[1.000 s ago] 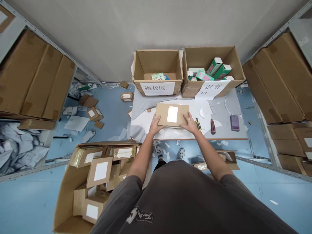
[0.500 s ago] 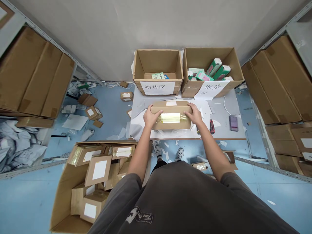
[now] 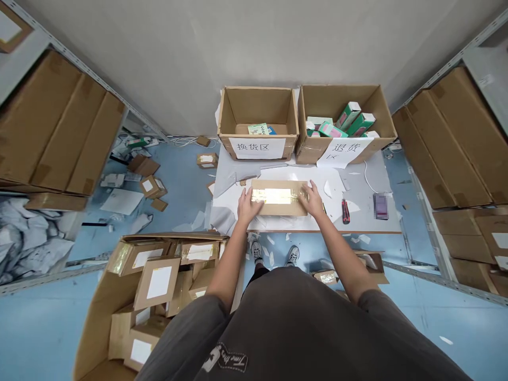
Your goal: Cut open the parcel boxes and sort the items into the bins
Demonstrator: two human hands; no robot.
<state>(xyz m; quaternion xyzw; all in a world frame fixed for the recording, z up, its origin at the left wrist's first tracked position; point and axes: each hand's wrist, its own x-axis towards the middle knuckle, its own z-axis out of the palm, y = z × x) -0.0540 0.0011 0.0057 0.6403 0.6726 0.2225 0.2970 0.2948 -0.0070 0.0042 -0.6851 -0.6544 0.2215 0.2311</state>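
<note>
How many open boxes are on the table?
2: the left box at the back and the right box beside it, both beyond the taped box being held.

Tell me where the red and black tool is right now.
In the head view, the red and black tool lies on the table's right half, between the right hand and the purple item.

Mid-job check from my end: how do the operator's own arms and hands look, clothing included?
The left hand and right hand are bare, with no gloves or watch visible; rings are too small to tell. The forearms are uncovered below short, dark grey sleeves. The matching shirt bears a dash-edged patch with pale lettering.
</note>
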